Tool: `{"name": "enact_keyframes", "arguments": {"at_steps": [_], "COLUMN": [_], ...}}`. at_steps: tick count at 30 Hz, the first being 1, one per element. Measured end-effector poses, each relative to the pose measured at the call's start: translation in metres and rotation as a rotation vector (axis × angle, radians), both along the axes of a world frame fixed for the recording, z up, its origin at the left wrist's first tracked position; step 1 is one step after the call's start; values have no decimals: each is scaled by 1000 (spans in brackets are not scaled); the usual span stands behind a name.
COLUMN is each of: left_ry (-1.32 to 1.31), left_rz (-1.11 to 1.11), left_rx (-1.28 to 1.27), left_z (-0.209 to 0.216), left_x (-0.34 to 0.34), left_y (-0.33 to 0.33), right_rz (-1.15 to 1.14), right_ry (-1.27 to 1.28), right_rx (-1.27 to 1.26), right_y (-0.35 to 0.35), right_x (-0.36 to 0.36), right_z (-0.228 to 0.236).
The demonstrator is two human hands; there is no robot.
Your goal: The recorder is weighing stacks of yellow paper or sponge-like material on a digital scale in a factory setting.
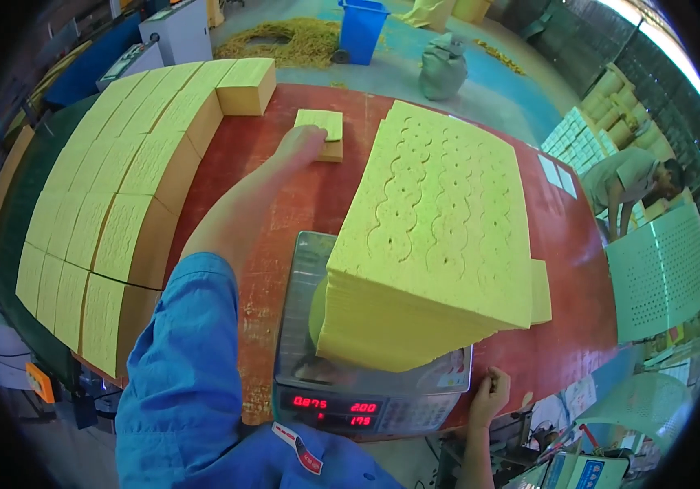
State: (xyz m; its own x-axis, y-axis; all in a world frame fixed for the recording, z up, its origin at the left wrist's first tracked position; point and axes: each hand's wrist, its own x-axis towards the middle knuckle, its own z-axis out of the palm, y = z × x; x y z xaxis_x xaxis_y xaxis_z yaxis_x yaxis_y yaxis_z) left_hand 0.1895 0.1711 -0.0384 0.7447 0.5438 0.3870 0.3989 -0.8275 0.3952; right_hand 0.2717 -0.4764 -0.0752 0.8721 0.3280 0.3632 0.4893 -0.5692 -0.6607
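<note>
My left hand (305, 143) reaches across the red table to a small stack of yellow paper (317, 118). Its fingers are closed at the stack's near left part, on what looks like the lifted edge of a top sheet; the fingertips are partly hidden. A tall stack of yellow paper sheets (448, 220), with rows of curved cut marks on top, stands on a digital scale (301, 277) with a lit red display. My right hand (489, 396) rests at the table's front edge, right of the scale, fingers curled and nothing seen in them.
Rows of yellow paper blocks (114, 196) line the table's left side. Two white sheets (558, 176) lie on the red table (562, 269) at the right. Beyond are a blue bin (361, 31), a grey sack (443, 67) and a person (631, 183) bending near a perforated green panel (664, 273).
</note>
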Motion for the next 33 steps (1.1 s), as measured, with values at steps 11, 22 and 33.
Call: {"name": "enact_keyframes", "arguments": {"at_steps": [11,22,33], "left_ry": [-180,-129,-49], "left_rz": [34,-22,76], "left_rx": [103,17,82], "left_z": [48,53,6], "left_x": [-205,-381,-441], "left_y": [-167,-432,-479], "right_rz": [-13,1044,939], "right_ry": [95,1002,1370], "right_rx": [285,137,70], "right_y": [-15,79,144], "right_x": [-1,-233,-338], "right_z": [0,134,32]}}
